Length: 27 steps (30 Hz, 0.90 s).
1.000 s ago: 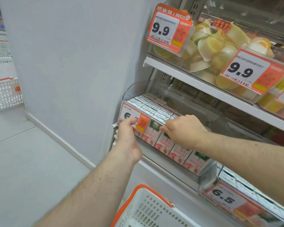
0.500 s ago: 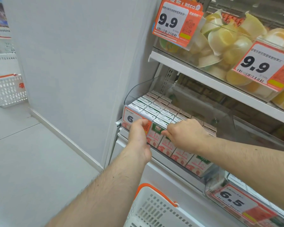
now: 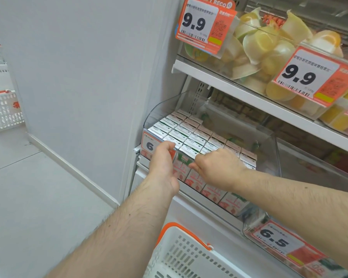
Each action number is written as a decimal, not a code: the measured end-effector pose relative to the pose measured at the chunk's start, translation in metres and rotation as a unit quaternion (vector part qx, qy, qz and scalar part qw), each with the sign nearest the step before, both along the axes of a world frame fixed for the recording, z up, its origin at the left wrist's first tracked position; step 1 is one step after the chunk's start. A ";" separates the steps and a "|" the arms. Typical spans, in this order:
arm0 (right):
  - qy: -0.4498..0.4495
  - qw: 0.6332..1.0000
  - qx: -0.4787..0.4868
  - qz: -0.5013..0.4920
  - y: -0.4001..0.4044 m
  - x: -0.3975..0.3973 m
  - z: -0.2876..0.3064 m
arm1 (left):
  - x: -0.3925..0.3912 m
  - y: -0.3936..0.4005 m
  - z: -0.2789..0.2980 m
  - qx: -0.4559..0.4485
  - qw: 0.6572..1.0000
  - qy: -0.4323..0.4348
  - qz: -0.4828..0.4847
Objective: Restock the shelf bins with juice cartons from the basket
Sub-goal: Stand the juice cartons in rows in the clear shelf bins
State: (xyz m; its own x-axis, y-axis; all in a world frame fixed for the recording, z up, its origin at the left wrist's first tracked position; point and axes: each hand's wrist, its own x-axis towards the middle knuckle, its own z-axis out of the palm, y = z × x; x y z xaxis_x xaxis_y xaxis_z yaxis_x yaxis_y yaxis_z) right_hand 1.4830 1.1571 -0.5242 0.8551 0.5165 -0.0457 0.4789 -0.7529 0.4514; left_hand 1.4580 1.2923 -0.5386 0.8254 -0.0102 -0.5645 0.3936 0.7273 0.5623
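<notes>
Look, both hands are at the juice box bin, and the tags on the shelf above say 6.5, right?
Not quite. In the head view the upper price tags read 9.9, not 6.5. Both the left hand and right hand are at the carton bin.

Juice cartons [image 3: 191, 135]: small rectangular packs, silver-white tops, pink-and-white fronts with a green band; standing upright in tight rows inside the shelf bin, filling its left and near part
Front row: faces visible through the bin's clear front wall, running from near left to right
Shelf bin [image 3: 267, 157]: clear plastic, tilted toward the viewer, on the middle shelf; far right part holds no cartons
Basket [image 3: 181, 255]: white perforated plastic with orange rim and handle, below the bin at the near edge; contents not visible
</notes>
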 end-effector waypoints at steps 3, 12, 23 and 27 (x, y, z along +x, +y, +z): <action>0.000 1.000 -0.012 -0.018 0.003 -0.002 0.001 | 0.003 -0.002 -0.002 -0.008 1.000 0.005 0.014; 0.002 0.989 0.079 -0.123 -0.005 -0.054 0.005 | -0.012 -0.027 -0.006 0.053 0.998 0.012 0.040; -0.181 0.817 0.473 -0.276 -0.159 -0.113 0.060 | -0.064 -0.112 -0.011 0.443 0.791 -0.409 -0.104; 0.030 0.804 0.393 -0.446 -0.201 -0.062 0.036 | -0.073 -0.129 -0.020 0.498 0.735 -0.429 -0.166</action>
State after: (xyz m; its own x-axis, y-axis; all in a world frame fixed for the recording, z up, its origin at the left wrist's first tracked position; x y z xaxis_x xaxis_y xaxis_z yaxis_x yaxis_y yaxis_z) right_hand 1.4209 0.9562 -0.4886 0.9098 -0.4109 -0.0589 -0.4057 -0.8501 -0.3359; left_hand 1.3846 1.1635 -0.5591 0.9277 -0.2255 0.2975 -0.3528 -0.2692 0.8961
